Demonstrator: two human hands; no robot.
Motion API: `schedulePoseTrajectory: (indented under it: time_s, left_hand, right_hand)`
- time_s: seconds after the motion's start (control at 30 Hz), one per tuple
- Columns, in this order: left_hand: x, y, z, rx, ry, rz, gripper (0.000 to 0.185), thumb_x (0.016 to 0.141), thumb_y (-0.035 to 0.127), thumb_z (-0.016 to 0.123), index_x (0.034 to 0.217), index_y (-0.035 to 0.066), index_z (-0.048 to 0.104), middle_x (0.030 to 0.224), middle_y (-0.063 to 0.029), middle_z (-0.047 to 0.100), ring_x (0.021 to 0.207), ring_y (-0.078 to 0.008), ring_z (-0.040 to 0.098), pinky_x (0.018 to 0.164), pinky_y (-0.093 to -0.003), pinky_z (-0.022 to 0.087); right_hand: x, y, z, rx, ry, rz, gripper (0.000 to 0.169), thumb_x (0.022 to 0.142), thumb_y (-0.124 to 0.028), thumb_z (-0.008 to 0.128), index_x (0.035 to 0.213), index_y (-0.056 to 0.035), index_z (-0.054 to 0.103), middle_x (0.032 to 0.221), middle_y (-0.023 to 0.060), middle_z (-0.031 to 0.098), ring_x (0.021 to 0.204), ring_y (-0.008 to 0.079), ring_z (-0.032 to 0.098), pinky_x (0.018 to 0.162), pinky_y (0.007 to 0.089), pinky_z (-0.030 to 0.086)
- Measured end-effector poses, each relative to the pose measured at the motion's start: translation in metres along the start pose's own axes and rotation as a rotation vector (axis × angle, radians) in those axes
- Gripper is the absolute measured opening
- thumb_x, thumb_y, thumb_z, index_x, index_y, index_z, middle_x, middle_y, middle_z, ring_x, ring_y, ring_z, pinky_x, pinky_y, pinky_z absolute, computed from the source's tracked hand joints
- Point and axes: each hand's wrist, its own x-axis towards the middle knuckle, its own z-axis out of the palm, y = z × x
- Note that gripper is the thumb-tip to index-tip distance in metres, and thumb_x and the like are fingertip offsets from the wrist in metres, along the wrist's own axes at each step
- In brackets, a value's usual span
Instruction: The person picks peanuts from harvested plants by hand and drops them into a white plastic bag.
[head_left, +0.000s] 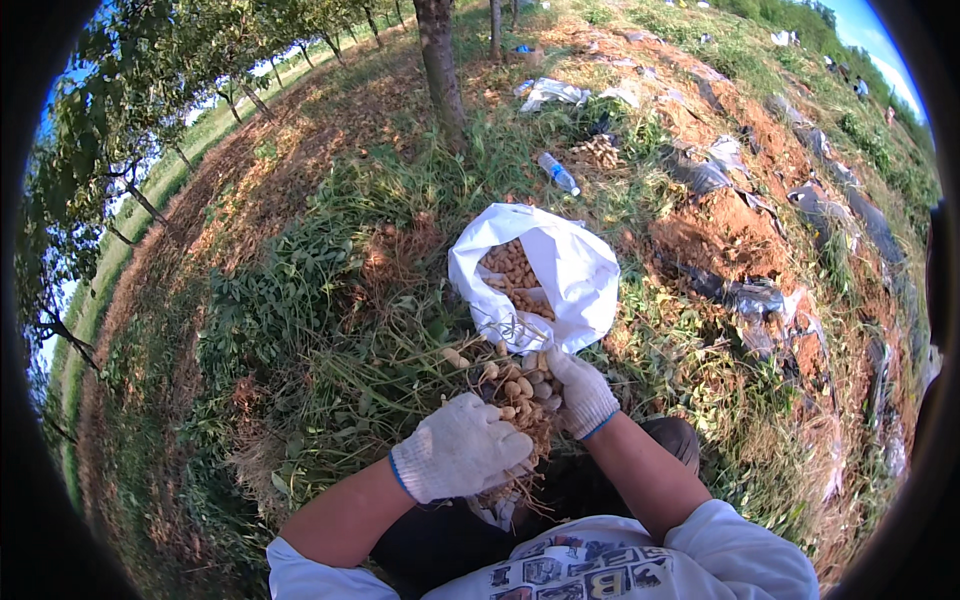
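Note:
My left hand (466, 448), in a white knit work glove, is closed around the roots and stems of an uprooted peanut plant (397, 382). Pale pods (523, 387) hang in a cluster between my two hands. My right hand (583, 390), gloved the same way, has its fingers curled against the pods on the cluster's right side; its fingertips are partly hidden. Just beyond the hands stands a white sack (577, 277) with its mouth rolled wide. Loose peanuts (517, 274) lie inside it, partly covered by a fold of the sack.
Heaped green peanut plants (285, 292) lie to the left. A plastic bottle (559, 174) rests beyond the sack, near a small pile of peanuts (598, 151). Torn plastic mulch film (754, 296) covers parts of the reddish soil at right. A tree trunk (441, 71) rises ahead.

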Motion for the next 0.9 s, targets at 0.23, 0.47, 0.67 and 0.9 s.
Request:
schedulePoseTrajectory:
  time_s: [0.23, 0.47, 0.67, 0.9]
  left_hand:
    - [-0.002, -0.004, -0.003, 0.009, 0.051, -0.004, 0.026, 0.071, 0.028, 0.074, 0.087, 0.017, 0.057, 0.072, 0.0034, 0.059, 0.073, -0.0199, 0.063, 0.071, -0.0346, 0.047]
    - [0.001, -0.001, -0.006, 0.049, -0.078, -0.021, 0.023, 0.078, 0.031, 0.072, 0.09, 0.017, 0.058, 0.073, 0.003, 0.061, 0.076, -0.0197, 0.064, 0.072, -0.0346, 0.047]
    - [-0.001, -0.003, 0.002, 0.015, -0.068, -0.052, 0.023, 0.078, 0.032, 0.07, 0.089, 0.017, 0.057, 0.079, 0.0023, 0.065, 0.081, -0.021, 0.065, 0.076, -0.036, 0.047]
    - [0.003, -0.001, 0.005, -0.028, 0.039, 0.015, 0.021, 0.078, 0.03, 0.072, 0.081, 0.016, 0.057, 0.069, 0.001, 0.061, 0.07, -0.0214, 0.064, 0.066, -0.0357, 0.048]
  right_hand:
    - [-0.008, -0.058, -0.042, 0.356, 0.042, -0.337, 0.034, 0.097, -0.035, 0.061, 0.106, -0.002, 0.058, 0.092, 0.0077, 0.06, 0.063, 0.013, 0.055, 0.051, 0.0193, 0.046]
    - [-0.01, -0.061, -0.019, -0.473, -0.199, -0.076, 0.032, 0.087, -0.032, 0.074, 0.097, -0.003, 0.067, 0.076, 0.0057, 0.066, 0.069, 0.0111, 0.063, 0.053, 0.0219, 0.047]
    - [0.009, -0.056, 0.046, -1.405, -0.211, -0.055, 0.059, 0.081, -0.061, 0.067, 0.099, -0.0052, 0.074, 0.092, 0.0183, 0.071, 0.089, 0.0302, 0.069, 0.083, 0.0398, 0.052]
    - [-0.001, -0.046, 0.03, -1.098, -0.223, 0.051, 0.046, 0.083, -0.044, 0.073, 0.102, -0.0021, 0.072, 0.086, 0.0084, 0.07, 0.078, 0.0161, 0.065, 0.072, 0.0317, 0.051]
